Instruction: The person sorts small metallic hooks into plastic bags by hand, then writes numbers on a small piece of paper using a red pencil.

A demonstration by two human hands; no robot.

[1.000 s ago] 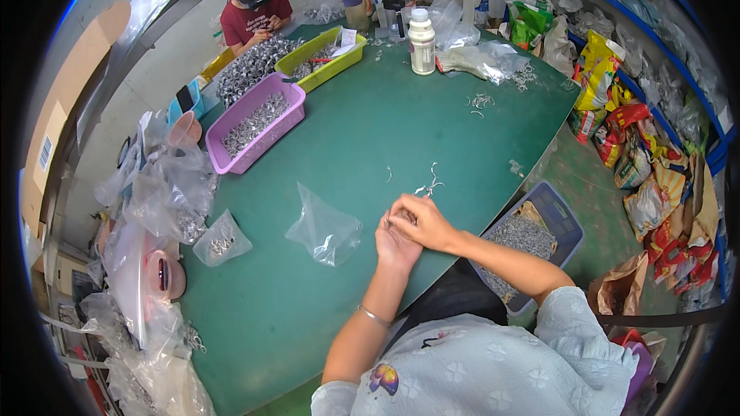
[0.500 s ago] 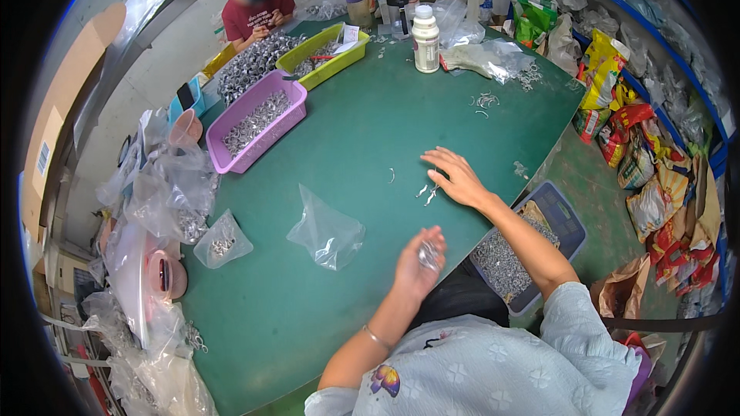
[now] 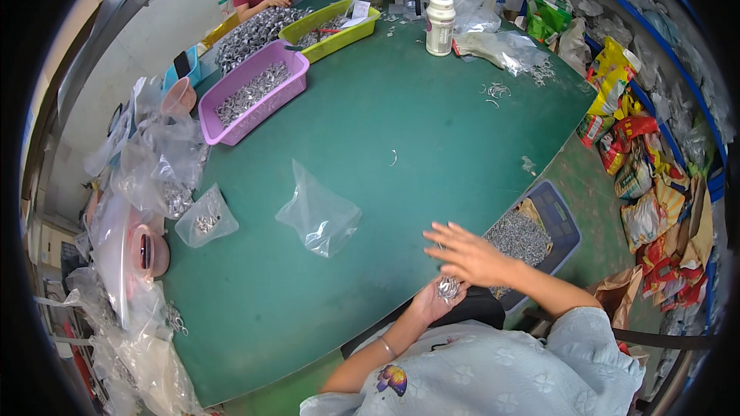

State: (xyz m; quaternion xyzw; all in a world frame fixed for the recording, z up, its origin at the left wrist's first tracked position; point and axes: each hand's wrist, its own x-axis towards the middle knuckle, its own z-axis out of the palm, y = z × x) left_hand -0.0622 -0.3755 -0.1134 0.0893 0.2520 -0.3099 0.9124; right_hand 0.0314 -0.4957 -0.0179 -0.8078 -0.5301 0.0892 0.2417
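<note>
Big green table point(image 3: 432, 131) with a curved edge fills the view. Pale wall point(image 3: 154, 23) runs along the left and far side. Blue metal shelving point(image 3: 663, 23) on the right, crammed with colourful packets point(image 3: 632, 131). Greenish floor point(image 3: 593, 177) beside the table. Even, bright light.

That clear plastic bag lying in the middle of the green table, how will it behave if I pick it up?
The clear plastic bag looks thin and crumpled, so it will probably flop and sag rather than hold shape. It seems nearly empty, so likely very light and apt to slide on the smooth green table if pushed. Its glossy film may slip between fingers.
</note>
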